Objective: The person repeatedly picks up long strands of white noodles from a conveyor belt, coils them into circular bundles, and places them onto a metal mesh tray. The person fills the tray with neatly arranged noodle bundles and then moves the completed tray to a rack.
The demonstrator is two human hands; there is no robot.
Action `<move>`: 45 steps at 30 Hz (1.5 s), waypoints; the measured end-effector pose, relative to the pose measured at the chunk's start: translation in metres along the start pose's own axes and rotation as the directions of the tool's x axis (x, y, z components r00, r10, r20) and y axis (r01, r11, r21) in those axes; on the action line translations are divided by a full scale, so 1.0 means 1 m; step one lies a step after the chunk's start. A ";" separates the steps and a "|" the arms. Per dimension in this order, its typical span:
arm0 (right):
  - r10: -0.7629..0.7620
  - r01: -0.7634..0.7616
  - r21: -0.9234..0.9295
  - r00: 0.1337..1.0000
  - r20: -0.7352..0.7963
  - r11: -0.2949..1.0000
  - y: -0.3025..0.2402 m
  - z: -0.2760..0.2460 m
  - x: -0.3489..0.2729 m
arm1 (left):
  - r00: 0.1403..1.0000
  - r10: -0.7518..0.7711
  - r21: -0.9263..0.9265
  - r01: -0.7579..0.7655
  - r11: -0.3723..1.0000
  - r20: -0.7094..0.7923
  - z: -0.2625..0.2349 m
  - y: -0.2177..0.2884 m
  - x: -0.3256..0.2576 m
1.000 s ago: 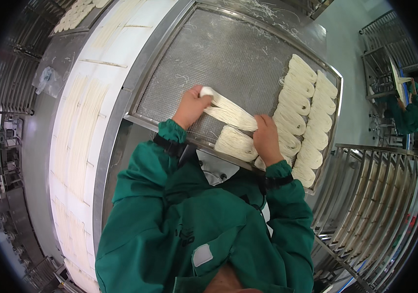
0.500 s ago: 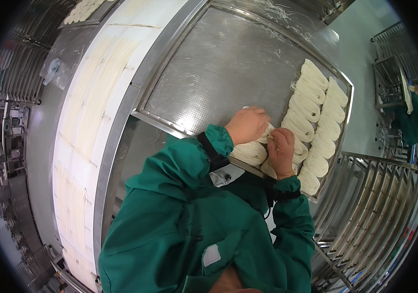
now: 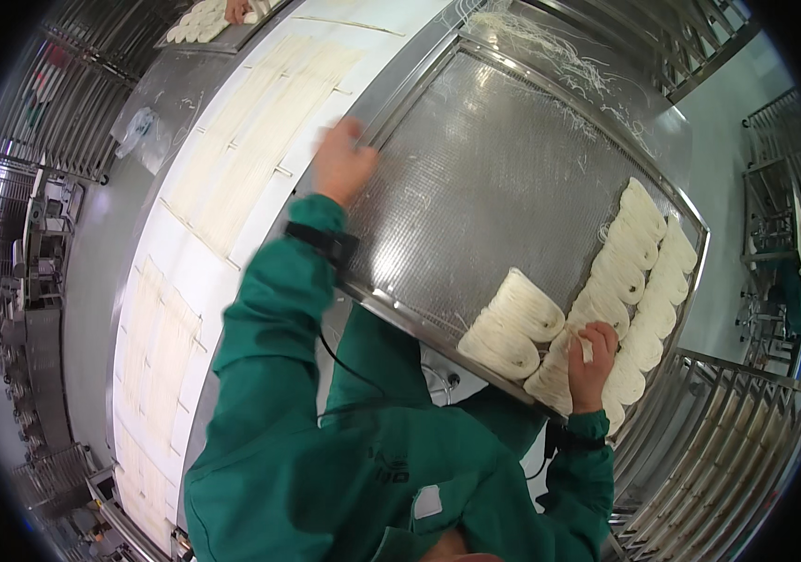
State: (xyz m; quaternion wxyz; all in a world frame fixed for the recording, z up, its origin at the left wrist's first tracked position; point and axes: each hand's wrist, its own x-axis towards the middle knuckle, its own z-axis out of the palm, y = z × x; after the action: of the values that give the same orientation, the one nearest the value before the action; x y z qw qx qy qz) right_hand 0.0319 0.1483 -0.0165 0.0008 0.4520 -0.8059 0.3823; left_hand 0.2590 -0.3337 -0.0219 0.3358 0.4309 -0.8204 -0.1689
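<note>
Head view showed us bent over a perforated metal tray (image 3: 475,178) lying on a steel bench (image 3: 166,103), with a white conveyor belt (image 3: 194,281) running along our left side. Our left hand (image 3: 342,164) was out over the tray's near-left rim, next to the belt; it was motion-blurred, fingers looked loosely spread, and we could not tell whether it held anything, probably nothing. Our right hand (image 3: 592,351) sat low at the tray's right corner, fingers curled down onto a folded noodle bundle (image 3: 559,370), pinching or pressing its end strands; the grip was partly hidden by the knuckles.

Just left of that hand lay two more noodle bundles (image 3: 511,323) side by side, touching each other, long axes running roughly up-right to down-left, across the tray's near rim. Beyond the right hand a row of noodle bundles (image 3: 639,272) ran along the tray's right edge, packed touching, two columns as far as we could tell.

Flat noodle sheets (image 3: 241,150) lay on the belt, strands running lengthwise along it, up and left of the left hand and near it. The left hand was clearly the nearer one to the belt sheets; the right hand was well apart from them, across the tray's bare mesh middle. Another person's hand (image 3: 236,9) worked a second tray at the top edge.
</note>
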 end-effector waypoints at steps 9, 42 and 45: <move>0.042 -0.042 -0.040 0.999 -0.004 0.998 -0.002 0.003 0.022 | 0.862 -0.498 0.533 0.381 0.756 0.090 0.007 -0.109 0.140; -0.057 0.069 -0.136 0.994 0.095 0.988 0.012 0.049 0.074 | 0.675 0.090 -0.575 0.541 0.614 0.732 0.053 0.184 -0.073; 0.019 -0.020 0.001 0.998 0.055 1.000 0.010 0.029 0.069 | 0.515 0.339 -0.574 0.412 0.708 0.787 0.054 0.221 -0.087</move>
State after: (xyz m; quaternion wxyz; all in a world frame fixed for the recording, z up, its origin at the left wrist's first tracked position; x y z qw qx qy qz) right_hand -0.0062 0.0836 -0.0197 -0.0257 0.4545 -0.8096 0.3705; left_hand 0.1256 -0.1366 0.0290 0.0197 0.1450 -0.7324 -0.6650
